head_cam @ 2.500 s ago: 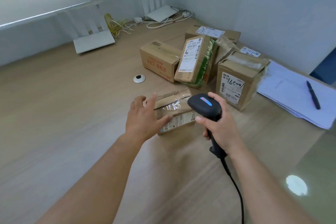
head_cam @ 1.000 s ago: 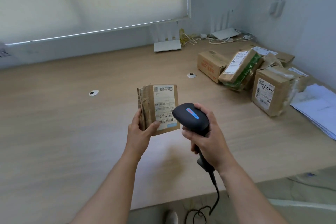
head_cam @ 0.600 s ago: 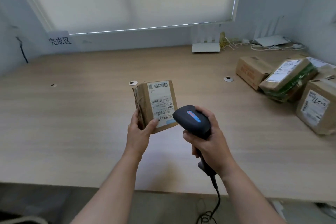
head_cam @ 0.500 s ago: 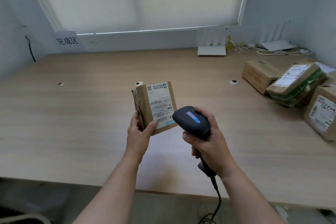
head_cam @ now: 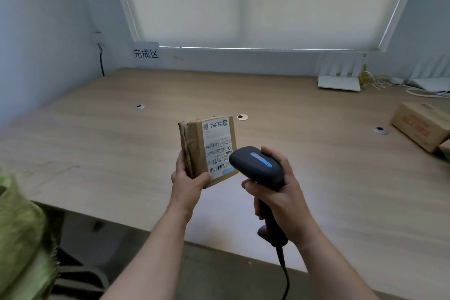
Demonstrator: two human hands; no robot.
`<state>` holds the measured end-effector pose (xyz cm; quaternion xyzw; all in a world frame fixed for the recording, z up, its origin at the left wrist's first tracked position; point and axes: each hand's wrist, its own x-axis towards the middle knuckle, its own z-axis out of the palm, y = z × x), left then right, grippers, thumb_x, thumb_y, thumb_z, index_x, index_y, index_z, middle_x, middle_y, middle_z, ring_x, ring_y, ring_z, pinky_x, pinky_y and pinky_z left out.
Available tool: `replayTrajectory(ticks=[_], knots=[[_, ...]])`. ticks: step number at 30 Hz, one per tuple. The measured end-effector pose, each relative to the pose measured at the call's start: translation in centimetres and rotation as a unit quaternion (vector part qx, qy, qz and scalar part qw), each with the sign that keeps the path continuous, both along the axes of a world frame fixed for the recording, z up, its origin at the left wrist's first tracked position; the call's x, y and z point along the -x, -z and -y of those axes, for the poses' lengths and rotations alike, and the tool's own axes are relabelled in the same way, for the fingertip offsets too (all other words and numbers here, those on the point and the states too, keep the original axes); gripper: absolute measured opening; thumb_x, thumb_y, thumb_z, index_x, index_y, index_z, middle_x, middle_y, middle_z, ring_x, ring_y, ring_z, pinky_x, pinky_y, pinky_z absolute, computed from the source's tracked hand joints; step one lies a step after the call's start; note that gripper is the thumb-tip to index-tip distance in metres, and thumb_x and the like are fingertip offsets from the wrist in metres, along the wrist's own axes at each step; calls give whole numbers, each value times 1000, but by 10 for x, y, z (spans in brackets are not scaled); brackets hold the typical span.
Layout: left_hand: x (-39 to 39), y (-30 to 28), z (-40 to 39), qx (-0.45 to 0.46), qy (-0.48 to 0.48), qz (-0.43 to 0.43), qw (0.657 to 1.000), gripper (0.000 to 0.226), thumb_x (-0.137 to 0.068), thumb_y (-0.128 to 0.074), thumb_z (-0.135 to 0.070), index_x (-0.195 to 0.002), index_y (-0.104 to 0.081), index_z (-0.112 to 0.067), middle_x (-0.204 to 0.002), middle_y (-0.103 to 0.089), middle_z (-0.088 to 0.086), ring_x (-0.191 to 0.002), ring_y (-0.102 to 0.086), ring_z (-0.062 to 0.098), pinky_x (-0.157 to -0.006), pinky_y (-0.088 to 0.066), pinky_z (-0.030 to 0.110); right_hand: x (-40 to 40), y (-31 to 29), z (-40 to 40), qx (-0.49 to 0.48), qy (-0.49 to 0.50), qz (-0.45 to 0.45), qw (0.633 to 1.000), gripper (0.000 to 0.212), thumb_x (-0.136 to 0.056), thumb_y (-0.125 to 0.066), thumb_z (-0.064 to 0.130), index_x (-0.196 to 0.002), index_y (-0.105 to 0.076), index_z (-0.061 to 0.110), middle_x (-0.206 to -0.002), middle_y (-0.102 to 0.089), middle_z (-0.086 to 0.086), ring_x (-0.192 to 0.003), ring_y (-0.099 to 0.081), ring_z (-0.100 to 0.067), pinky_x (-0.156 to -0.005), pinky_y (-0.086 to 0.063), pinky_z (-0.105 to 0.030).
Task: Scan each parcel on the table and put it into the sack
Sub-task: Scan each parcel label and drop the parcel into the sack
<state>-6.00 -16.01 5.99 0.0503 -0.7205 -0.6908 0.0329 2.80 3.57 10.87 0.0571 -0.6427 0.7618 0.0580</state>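
Observation:
My left hand (head_cam: pixel 188 181) grips a small brown cardboard parcel (head_cam: pixel 197 143) by its lower end and holds it upright above the table, its white shipping label facing me. My right hand (head_cam: pixel 280 192) grips the handle of a black barcode scanner (head_cam: pixel 257 165), whose head points at the label's lower right corner. A green sack (head_cam: pixel 17 234) shows at the lower left edge, below the table's front edge. Another brown parcel (head_cam: pixel 421 125) lies on the table at the far right, partly cut off.
The wooden table (head_cam: pixel 97 143) has round cable grommets (head_cam: pixel 242 117) set in its top. Two white routers (head_cam: pixel 338 83) and tangled cables (head_cam: pixel 372 80) sit at the back right. A paper sign (head_cam: pixel 146 53) hangs on the back wall. The scanner's cord (head_cam: pixel 286 277) hangs off the front edge.
My view has turned left: the parcel pile has slid almost out on the right and the green sack has come in at the lower left. Both hands keep their hold.

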Motion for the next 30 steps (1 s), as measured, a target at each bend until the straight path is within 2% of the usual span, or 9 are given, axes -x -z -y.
replayTrajectory(ticks=[3, 8, 14, 16, 22, 28, 30], knots=[[6, -5, 33, 1, -8, -10, 1000, 80, -64, -65, -21, -110, -34, -78, -133, -47, 8, -117, -55, 25, -90, -55, 44, 5, -2, 36, 26, -26, 7, 999, 65, -80, -72, -6, -122, -55, 40, -104, -67, -16, -44, -49, -28, -42, -44, -32], [16, -9, 78, -1, -3, -18, 1000, 79, -63, -66, -23, -111, -32, -77, -134, -47, 6, -119, -52, 28, -90, -55, 44, 12, -3, 88, 46, -28, 18, 998, 64, -71, -72, 4, -121, -55, 42, -99, -66, -25, -42, -48, -27, -42, -43, -30], [29, 0, 113, 0, 11, -18, 1000, 85, -62, -67, -24, -125, -31, -69, -135, -46, 6, -120, -52, 28, -91, -54, 48, 17, 1, 122, 35, -9, 15, 999, 68, -76, -71, -5, -125, -54, 39, -94, -66, -14, -41, -46, -26, -42, -42, -29], [32, 3, 120, -4, 16, -17, 1000, 85, -63, -67, -24, -128, -31, -65, -135, -47, 6, -121, -51, 28, -92, -53, 48, 17, 1, 131, 27, -5, 16, 999, 67, -74, -71, -2, -125, -54, 39, -93, -66, -12, -42, -46, -26, -43, -42, -29], [35, 8, 130, -19, 27, -17, 999, 85, -65, -65, -21, -134, -30, -57, -136, -46, 6, -120, -52, 29, -88, -55, 40, 19, 0, 143, 18, 3, 24, 1000, 67, -71, -70, 2, -122, -55, 42, -93, -64, -12, -41, -46, -26, -43, -42, -29], [33, 8, 132, -24, 24, -13, 999, 86, -63, -67, -22, -132, -31, -58, -135, -46, 7, -120, -52, 27, -91, -54, 44, 20, 0, 141, 14, 8, 25, 1000, 66, -71, -72, 2, -121, -55, 43, -93, -65, -8, -42, -46, -26, -42, -42, -31], [28, 5, 131, -26, 18, -13, 999, 81, -64, -68, -24, -125, -34, -65, -135, -46, 6, -120, -52, 27, -92, -54, 45, 21, -1, 140, 7, 6, 22, 1000, 67, -75, -73, -1, -121, -55, 44, -94, -66, -7, -43, -47, -26, -43, -42, -31]])
